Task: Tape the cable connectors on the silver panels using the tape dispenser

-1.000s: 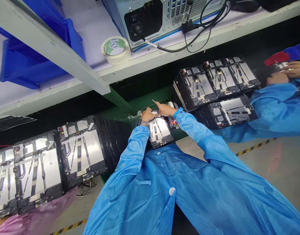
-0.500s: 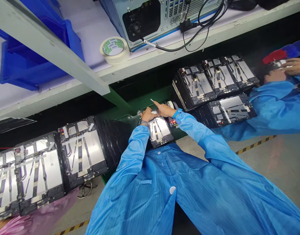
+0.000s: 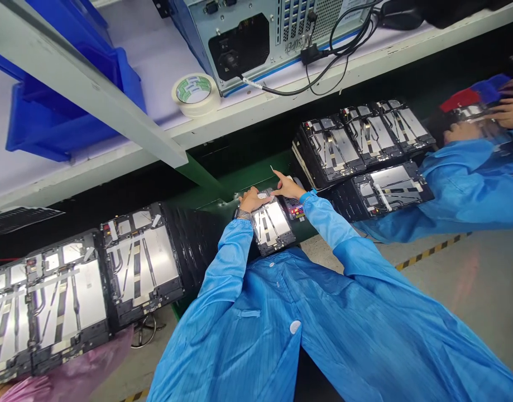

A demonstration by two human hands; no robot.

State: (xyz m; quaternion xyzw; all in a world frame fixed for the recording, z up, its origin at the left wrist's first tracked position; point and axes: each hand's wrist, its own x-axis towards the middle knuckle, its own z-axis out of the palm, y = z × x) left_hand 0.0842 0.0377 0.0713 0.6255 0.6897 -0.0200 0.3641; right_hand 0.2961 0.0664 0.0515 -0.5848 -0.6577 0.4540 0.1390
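Note:
An opened tablet (image 3: pixel 269 226) lies in front of me on the bench, its silver shields and dark strips showing. My left hand (image 3: pixel 253 199) rests on its far end, with the fingers partly hidden. Just beyond, my right hand (image 3: pixel 287 187) reaches out with the index finger extended. A thin white strip (image 3: pixel 272 167) stands at that fingertip and seems pinched there. A small circuit board with red lights (image 3: pixel 296 211) sits beside the tablet, near my right wrist.
Rows of opened tablets lie on black ribbed mats to the left (image 3: pixel 139 262) and right (image 3: pixel 365 139). A co-worker's blue sleeve (image 3: pixel 461 190) and hands (image 3: pixel 507 111) work at the right. Above stand a computer chassis (image 3: pixel 243 47), a tape roll (image 3: pixel 193 95) and blue bins (image 3: pixel 59 117).
My view has shifted slightly, so the scene sits a little differently. My hands stay on the tablet, the white strip remains at my right fingertip, and the co-worker's hands have shifted.

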